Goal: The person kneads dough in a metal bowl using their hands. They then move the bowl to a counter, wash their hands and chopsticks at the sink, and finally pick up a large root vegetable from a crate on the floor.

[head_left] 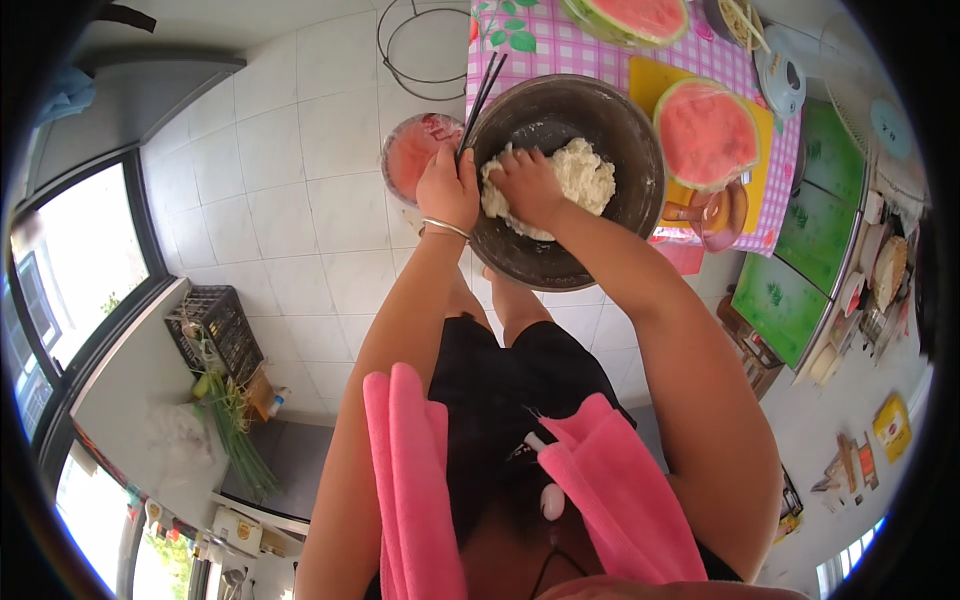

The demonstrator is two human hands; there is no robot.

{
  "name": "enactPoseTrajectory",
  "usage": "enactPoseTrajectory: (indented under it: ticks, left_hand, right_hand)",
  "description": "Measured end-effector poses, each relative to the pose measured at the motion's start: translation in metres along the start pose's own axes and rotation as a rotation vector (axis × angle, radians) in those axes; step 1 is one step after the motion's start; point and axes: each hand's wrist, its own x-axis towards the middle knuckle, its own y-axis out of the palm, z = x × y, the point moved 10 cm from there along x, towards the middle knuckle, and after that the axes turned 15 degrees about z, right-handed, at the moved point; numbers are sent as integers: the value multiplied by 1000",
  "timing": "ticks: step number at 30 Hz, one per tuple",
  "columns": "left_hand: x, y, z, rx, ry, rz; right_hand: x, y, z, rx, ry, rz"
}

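A large dark bowl (640, 200) rests at the near edge of the table, with a lumpy mass of white dough (583, 178) inside. My left hand (448, 192) is closed at the bowl's left rim, with a pair of black chopsticks (486, 92) sticking up from its grip. Inside the bowl, my right hand (527, 187) presses into the left part of the dough, its fingers curled and their tips partly hidden. Flour streaks and dough bits mark the bowl's inner wall.
Right of the bowl, a cut watermelon half (706, 134) lies on a yellow board (648, 82). More watermelon (640, 18) sits at the back of the checked tablecloth (545, 55). A container with red contents (408, 160) stands left of the bowl. A black crate (215, 325) is farther left.
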Motion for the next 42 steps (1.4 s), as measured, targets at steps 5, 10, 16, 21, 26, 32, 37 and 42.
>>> enactPoseTrajectory:
  ticks: [5,10,16,21,26,32,37,42]
  left_hand:
    - [1,2,5,13,-2,42]
    - [0,4,8,21,-26,28]
    - [-3,0,0,33,-34,-13]
    - [1,12,0,66,-55,62]
    - [-1,7,10,100,-41,45]
    - [-1,8,6,53,11,-6]
    - [1,6,-3,43,22,5]
    - [0,4,7,56,-18,38]
  right_hand:
    - [5,-35,-91,270,301,-46]
    - [-51,10,-132,363,626,-209]
    - [-91,107,-128,891,969,-147]
    - [-63,221,-116,1561,1220,-413]
    - [-43,132,-91,2131,1048,-519]
    - [-74,53,-158,1397,692,-667]
    - [-42,45,-172,1663,718,-591]
    - [-69,-61,-82,521,383,-586]
